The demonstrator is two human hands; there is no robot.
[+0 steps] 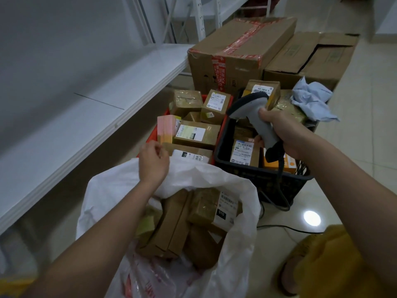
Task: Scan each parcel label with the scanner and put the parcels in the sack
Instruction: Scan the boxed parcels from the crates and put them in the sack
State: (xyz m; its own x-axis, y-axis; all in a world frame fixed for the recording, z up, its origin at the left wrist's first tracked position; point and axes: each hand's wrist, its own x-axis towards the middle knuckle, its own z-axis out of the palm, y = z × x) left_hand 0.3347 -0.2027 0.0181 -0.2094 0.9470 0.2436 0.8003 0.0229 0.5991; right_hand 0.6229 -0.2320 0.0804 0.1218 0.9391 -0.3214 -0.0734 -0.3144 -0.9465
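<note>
White woven sack (pixel 214 179) gapes below the left hand (pixel 153 162), fingers loosely curled, empty. Just beyond its fingertips lies the next labelled parcel (pixel 189 154), long axis crosswise, in the red crate (pixel 217 147); the right hand (pixel 281 134) grips the scanner (pixel 255 117).

Brightness: you're working in dim, cool indoor light; colours look muted.
Glare: a round white spot shines on the glossy pale tiled floor (pixel 343 147), near right.
Shadows: soft ones lie under the long white shelf (pixel 86 117) on your left.
Distortion: wide-angle bending curves that shelf's edge.
Focus: near corners are soft; label print is unreadable.
</note>
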